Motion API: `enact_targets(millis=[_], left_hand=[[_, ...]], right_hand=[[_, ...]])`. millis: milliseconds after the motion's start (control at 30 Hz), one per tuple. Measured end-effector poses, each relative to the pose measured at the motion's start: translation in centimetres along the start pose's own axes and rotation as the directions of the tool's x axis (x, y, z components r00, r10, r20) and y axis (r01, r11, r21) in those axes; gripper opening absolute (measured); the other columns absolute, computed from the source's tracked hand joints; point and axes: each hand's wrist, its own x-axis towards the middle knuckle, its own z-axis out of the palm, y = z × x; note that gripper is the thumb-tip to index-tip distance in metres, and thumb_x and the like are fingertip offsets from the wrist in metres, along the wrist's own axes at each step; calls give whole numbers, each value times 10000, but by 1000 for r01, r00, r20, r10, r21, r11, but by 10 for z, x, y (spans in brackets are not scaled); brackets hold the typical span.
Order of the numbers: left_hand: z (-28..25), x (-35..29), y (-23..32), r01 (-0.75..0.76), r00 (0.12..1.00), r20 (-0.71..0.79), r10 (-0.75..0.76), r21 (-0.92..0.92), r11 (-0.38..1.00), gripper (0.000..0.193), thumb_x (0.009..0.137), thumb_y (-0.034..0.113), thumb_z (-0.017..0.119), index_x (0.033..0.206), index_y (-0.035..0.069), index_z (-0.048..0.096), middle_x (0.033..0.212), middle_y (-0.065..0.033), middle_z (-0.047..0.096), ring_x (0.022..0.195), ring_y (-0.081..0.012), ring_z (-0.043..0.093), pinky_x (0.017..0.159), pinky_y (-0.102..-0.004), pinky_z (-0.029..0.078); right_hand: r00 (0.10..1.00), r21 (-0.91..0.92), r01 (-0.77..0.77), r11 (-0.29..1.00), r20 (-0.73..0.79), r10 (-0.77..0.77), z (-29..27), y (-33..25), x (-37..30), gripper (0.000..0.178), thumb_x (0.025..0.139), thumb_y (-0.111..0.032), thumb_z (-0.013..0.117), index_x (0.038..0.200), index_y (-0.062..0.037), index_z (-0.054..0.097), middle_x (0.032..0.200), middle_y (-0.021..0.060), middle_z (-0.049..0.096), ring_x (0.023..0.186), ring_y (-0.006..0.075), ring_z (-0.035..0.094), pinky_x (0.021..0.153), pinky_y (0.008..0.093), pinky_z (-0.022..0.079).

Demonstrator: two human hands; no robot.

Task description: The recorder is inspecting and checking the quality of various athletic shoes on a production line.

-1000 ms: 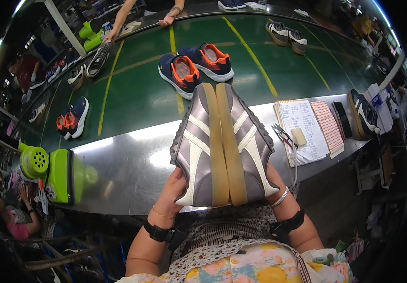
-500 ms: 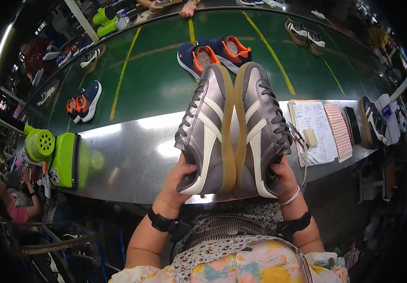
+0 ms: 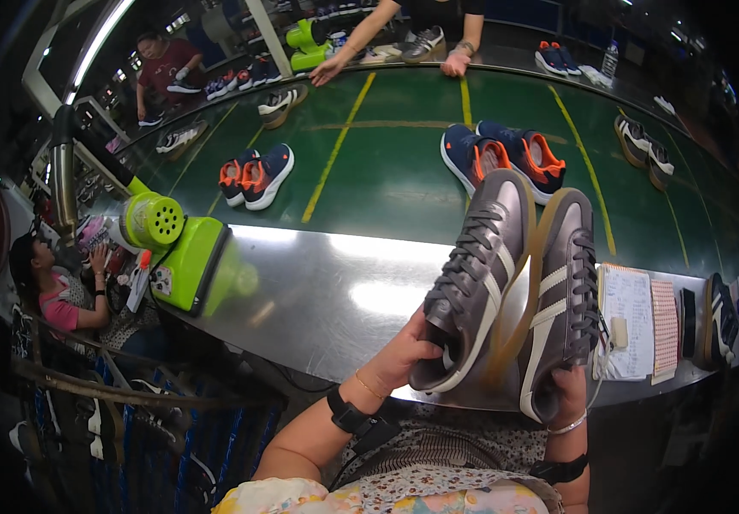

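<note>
My left hand [image 3: 402, 353] is closed around the heel opening of a metallic grey sneaker [image 3: 482, 278] with cream stripes and a gum sole. Its mate, a matching grey sneaker [image 3: 562, 295], is gripped at the heel by my right hand [image 3: 569, 387], whose fingers are partly hidden inside. Both shoes are held up over the bench edge, toes pointing away, gum soles facing each other. Just beyond their toes, a navy and orange pair of running shoes [image 3: 502, 158] sits on the green conveyor belt [image 3: 395, 184].
Lime-green machine [image 3: 190, 265] stands at left on the steel bench [image 3: 301, 300]. Notebook [image 3: 626, 321], red-printed sheet [image 3: 664, 330], phone [image 3: 687, 321] and dark shoe [image 3: 716, 321] lie at right. More shoes [image 3: 258, 176] ride the belt. Across it are a co-worker's hands [image 3: 455, 62]; another person [image 3: 70, 295] sits left.
The view has swung left, so the scene sits further right. The two grey sneakers have tilted, with the left one turned to show more of its laces. The far co-worker's arms show more fully.
</note>
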Motion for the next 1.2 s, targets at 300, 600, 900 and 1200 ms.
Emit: enact_targets(millis=[300, 600, 900, 1200], left_hand=[[-11, -5, -3, -374, 920, 169, 354, 652, 659, 839, 683, 5, 646, 1415, 142, 259, 1502, -97, 132, 1371, -228, 172, 1086, -360, 219], [-6, -7, 4, -406, 884, 150, 442, 714, 570, 917, 620, -93, 619, 1409, 122, 203, 1485, -105, 152, 1302, -244, 317, 1057, -359, 296], [-10, -10, 3, -395, 851, 140, 506, 805, 442, 929, 610, -10, 673, 1404, 120, 209, 1451, -153, 213, 1299, -257, 316, 1009, -372, 351], [28, -12, 13, 45, 988, -48, 147, 999, 24, 697, 831, 332, 604, 1343, -37, 310, 1033, -235, 592, 895, -360, 617, 790, -386, 479]], right_hand=[[965, -366, 237, 900, -15, -261, 6, 10, 4, 918, 615, -33, 683, 1392, -138, 205, 1372, 104, 311, 1227, 251, 390, 1003, 357, 345], [875, -565, 477, 673, 238, -421, 0, 10, 10, 836, 594, 42, 686, 1308, -181, 311, 1377, 133, 181, 1240, 293, 358, 1006, 388, 350], [823, -724, 521, 452, 287, -490, 9, -5, 5, 802, 581, -9, 725, 1277, -182, 365, 1360, 160, 214, 1200, 333, 389, 971, 411, 374], [1000, -989, 4, 146, 1, -17, 31, -43, 20, 506, 778, -216, 673, 1211, -25, 493, 1004, 150, 596, 888, 342, 571, 747, 369, 477]])
